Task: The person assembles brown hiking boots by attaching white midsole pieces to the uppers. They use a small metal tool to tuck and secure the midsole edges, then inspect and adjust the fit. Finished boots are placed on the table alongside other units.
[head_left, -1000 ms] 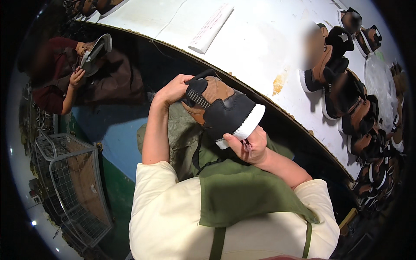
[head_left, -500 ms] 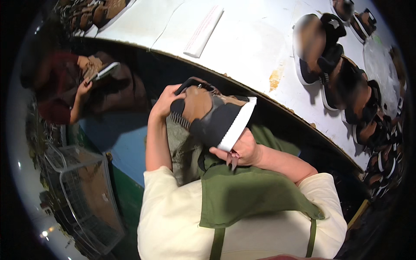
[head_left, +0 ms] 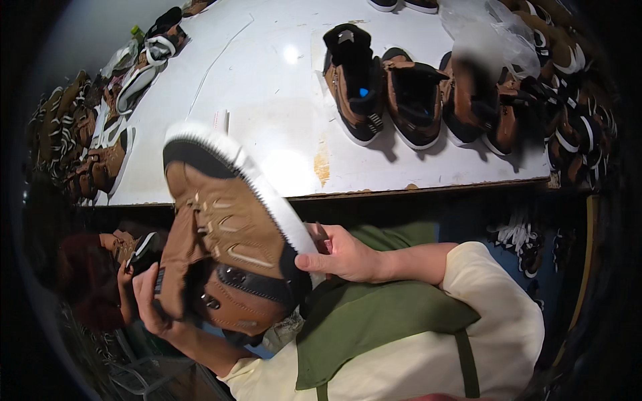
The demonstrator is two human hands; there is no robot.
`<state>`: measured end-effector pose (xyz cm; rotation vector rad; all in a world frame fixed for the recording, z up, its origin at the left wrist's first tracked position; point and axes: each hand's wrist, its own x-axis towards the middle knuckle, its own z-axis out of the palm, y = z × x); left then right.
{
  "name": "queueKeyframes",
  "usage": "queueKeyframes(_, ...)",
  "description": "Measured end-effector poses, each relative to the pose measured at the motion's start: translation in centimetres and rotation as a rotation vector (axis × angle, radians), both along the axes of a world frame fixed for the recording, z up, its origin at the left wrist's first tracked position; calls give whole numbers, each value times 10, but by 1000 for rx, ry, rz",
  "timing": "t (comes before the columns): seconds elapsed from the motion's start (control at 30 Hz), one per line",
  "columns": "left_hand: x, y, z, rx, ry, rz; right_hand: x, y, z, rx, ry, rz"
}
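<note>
A brown and black high-top shoe [head_left: 234, 214] with a white sole is held up close in front of me. It lies on its side, toe pointing up and away, with visible stitching where sole and upper meet. My left hand [head_left: 159, 304] grips the tongue and collar side, fingers partly behind the brown material. At the heel end, my right hand [head_left: 348, 254] pinches the white sole with its thumb on top. The other fingers of that hand are mostly behind the shoe, so anything else in them is hidden.
Several similar shoes [head_left: 414, 107] stand in a row on the white table [head_left: 267, 87], beside clear plastic bags [head_left: 498, 33]. More shoes [head_left: 107, 157] crowd its left end. A co-worker in a dark red sleeve [head_left: 93, 287] holds another shoe [head_left: 142, 250] at the left. A wire basket [head_left: 144, 374] sits at lower left.
The shoe has been turned, so its laced side and toe now face up, and it is closer. A small pointed metal tool at my right hand no longer shows. The view has swung right.
</note>
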<state>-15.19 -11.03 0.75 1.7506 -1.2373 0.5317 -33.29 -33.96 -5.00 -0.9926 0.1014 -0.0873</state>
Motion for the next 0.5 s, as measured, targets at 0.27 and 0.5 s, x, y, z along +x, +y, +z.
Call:
queueKeyframes(0.27,34,-128,-31,-5,87,-32,57,-57,-77,-213,22,-648)
queueKeyframes(0.5,67,-229,-54,209,19,-43,45,-104,-103,-1201,218,-885)
